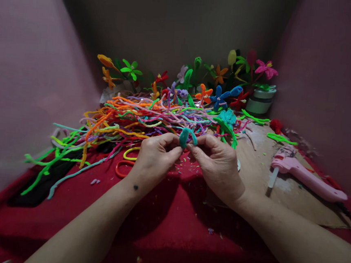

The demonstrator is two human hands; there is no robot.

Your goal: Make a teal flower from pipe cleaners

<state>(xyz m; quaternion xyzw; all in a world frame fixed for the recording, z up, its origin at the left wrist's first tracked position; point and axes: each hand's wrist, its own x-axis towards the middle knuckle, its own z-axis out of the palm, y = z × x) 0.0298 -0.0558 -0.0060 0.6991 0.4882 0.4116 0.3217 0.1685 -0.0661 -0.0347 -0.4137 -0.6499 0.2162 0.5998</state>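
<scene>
Between my two hands is a short teal pipe cleaner [188, 135], bent into an arch. My left hand [160, 152] pinches its left end between thumb and forefinger. The other end is in the pinch of my right hand [217, 161]. Just behind my hands spreads a tangled heap of coloured pipe cleaners [134, 115]. A turquoise pipe-cleaner flower [226, 118] with green leaves lies past my right hand. Scissors with yellow and red handles [125, 169] rest beside my left wrist, their blades hidden.
A pink hot glue gun [309, 176] lies on a cardboard sheet [251, 175] at the right, its cord at the edge. Several pipe-cleaner flowers [218, 96] and a white pot [260, 100] stand at the back. Red cloth [167, 229] covers the table; pink walls rise on both sides.
</scene>
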